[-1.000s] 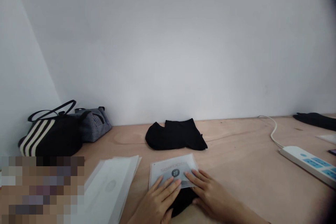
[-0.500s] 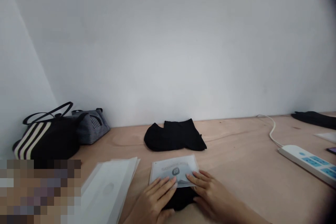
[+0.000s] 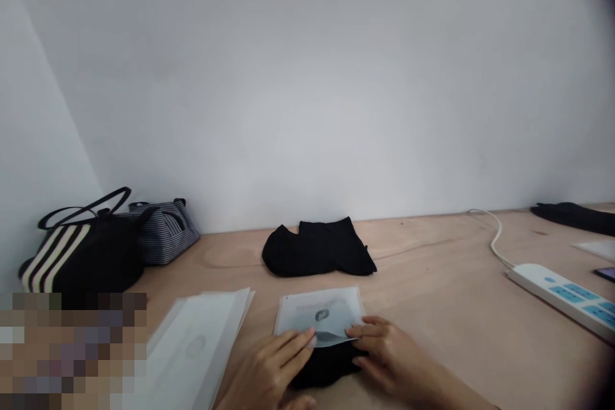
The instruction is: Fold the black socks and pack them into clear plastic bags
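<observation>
Packing stage, seen from the head camera. At the near edge of the worktop (image 3: 432, 307), about midway along it, a clear pouch (image 3: 319, 314) lies flat with its printed face up. A black garment (image 3: 327, 365) reaches only a short way into the pouch's near mouth, showing as a dark tongue through the film. Most of it lies outside, between my hands, so I judge the filling to be at an early stage with sealing undone. My left hand (image 3: 269, 368) lies flat, fingers extended and spread, with its tips on the pouch's near edge. My right hand (image 3: 389, 352) bends its fingers at the near right corner; I cannot tell whether they pinch the film or merely press it. Compared with one second earlier, both hands sit closer to me, off the printed face and at the mouth, and more black fabric shows below the pouch. Unchanged are the folded black cloth (image 3: 317, 248) toward the far edge, the stack of pouches (image 3: 196, 339) on my left and the power strip (image 3: 562, 291) on my right.
</observation>
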Motion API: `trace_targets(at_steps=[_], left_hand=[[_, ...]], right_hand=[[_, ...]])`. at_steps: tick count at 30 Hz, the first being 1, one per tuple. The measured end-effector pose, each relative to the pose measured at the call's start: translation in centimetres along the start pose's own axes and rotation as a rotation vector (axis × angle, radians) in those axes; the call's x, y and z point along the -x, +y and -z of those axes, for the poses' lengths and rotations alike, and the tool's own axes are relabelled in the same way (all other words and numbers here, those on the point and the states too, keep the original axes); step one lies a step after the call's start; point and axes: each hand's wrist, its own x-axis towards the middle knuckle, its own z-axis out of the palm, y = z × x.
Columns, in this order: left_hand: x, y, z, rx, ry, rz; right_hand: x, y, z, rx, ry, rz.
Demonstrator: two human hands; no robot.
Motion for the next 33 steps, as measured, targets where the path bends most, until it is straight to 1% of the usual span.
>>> trace_targets(at_steps=[4,7,8,10,12,13,14,16,17,19,22,24,26,28,29,31,33], left_hand=[[0.3,-0.1,-0.3,-0.019,0.05,-0.033],[0.4,0.2,-0.7,0.006,0.099,0.006],[0.4,0.4,-0.9,0.036,0.124,0.048],[0.3,0.8,-1.1,0.11,0.19,0.177],[0.1,1.2,-1.3,0.153,0.212,0.294],[0.0,1.3,-1.4,0.157,0.185,0.317],[-0.1,1.4,-1.4,0.156,0.137,0.31],[-0.2,1.3,-1.4,0.157,0.013,0.252],[-0.2,1.3,-1.4,0.164,-0.042,0.236],[-0.2,1.3,-1.2,0.175,-0.109,0.241],[-0.3,1.3,-0.9,0.168,-0.146,0.266],[-0.4,1.3,-0.8,0.149,-0.157,0.246],[-0.3,1.2,-0.8,0.13,-0.164,0.218],[-0.1,0.8,-0.5,0.126,-0.167,0.2],[0.2,0.6,-0.3,0.128,-0.167,0.198],[1.0,0.1,0.2,0.119,-0.149,0.218],[1.9,-0.3,0.8,0.079,-0.11,0.24]], right_hand=[[0.0,0.2,0.2,-0.029,0.008,0.029],[0.1,0.5,-0.4,-0.051,0.023,0.007],[0.1,0.6,-0.7,-0.043,0.032,-0.017],[0.2,0.8,-1.3,-0.003,0.058,-0.094],[0.1,0.6,-1.6,0.041,0.101,-0.197],[-0.1,0.4,-1.7,0.057,0.129,-0.233],[-0.2,0.2,-1.7,0.069,0.154,-0.247],[-0.6,-0.3,-1.5,0.09,0.174,-0.229],[-0.9,-0.5,-1.5,0.102,0.163,-0.212],[-1.3,-0.6,-1.5,0.136,0.115,-0.211],[-1.9,-0.3,-1.9,0.227,0.096,-0.285],[-2.0,0.0,-2.3,0.286,0.125,-0.339],[-2.0,0.1,-2.5,0.31,0.166,-0.363],[-1.9,-0.2,-2.5,0.292,0.225,-0.325],[-1.8,-0.5,-2.5,0.274,0.256,-0.281],[-1.9,-1.4,-2.5,0.243,0.295,-0.161],[-2.6,-2.5,-2.9,0.247,0.283,-0.033]])
